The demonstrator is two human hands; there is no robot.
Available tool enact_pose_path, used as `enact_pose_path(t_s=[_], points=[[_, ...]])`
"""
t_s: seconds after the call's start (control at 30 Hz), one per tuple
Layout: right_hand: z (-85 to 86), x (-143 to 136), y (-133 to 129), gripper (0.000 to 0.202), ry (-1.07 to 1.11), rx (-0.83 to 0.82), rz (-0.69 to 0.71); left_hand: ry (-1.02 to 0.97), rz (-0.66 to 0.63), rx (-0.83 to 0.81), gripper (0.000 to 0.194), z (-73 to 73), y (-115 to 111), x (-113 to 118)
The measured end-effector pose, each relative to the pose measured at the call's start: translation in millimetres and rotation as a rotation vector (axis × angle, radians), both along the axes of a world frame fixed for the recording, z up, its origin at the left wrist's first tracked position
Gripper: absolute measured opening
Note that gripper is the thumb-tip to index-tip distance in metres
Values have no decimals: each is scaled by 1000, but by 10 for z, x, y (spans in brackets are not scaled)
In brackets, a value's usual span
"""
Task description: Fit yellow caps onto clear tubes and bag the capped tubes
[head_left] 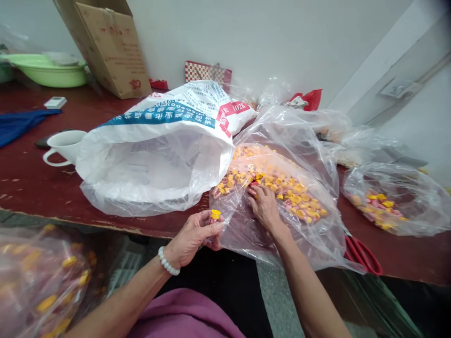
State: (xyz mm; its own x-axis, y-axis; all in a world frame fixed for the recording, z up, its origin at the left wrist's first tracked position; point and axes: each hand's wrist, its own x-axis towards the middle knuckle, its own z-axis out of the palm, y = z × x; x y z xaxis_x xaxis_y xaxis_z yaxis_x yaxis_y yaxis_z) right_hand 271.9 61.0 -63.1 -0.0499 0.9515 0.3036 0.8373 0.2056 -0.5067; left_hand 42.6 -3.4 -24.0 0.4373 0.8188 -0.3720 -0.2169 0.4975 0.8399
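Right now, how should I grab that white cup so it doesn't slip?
Take the white cup by its handle, which sticks out on the left, away from the big white bag. Come from that open left side, since the bag crowds the right.

The light is bright and soft, with no dark shadows. The white wall (268, 42) looks pale and washed out. The clear bags (310, 141) shine with small white spots of glare. The middle of the picture is fairly sharp. A bag (38, 277) at the bottom left is close and very blurry. Things near the edges look stretched and bent, like the box (109, 47) leaning over at the top.
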Motion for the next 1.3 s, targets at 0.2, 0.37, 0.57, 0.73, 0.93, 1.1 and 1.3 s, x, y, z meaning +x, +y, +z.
enact_pose_path(t_s=[0.2, 0.37, 0.57, 0.73, 0.93, 1.1, 1.3], points=[[-91, 89, -26, 23, 47, -42, -63, 53, -36, 41, 28, -63, 8, 36], [481, -309, -517, 20, 271, -29, 207, 167, -93, 128, 25, -31, 23, 89], [725, -608, -777, 29, 215, -28, 522, 282, -162, 321, 8, 5, -15, 145], [637, -585, -836, 61, 195, 18, 371, 161, -124, 215, 12, 9, -50, 146], [451, -731, -944, 75, 6, 67, 355, 94, -115, 163, 10, 45, -103, 176], [316, -860, -987, 52, -5, 161, 255, 207, -77, 249, 4, -12, -152, 211], [258, -966, -940, 46, 84, 130, 326, 401, -18, 330, 6, -39, -128, 199]])
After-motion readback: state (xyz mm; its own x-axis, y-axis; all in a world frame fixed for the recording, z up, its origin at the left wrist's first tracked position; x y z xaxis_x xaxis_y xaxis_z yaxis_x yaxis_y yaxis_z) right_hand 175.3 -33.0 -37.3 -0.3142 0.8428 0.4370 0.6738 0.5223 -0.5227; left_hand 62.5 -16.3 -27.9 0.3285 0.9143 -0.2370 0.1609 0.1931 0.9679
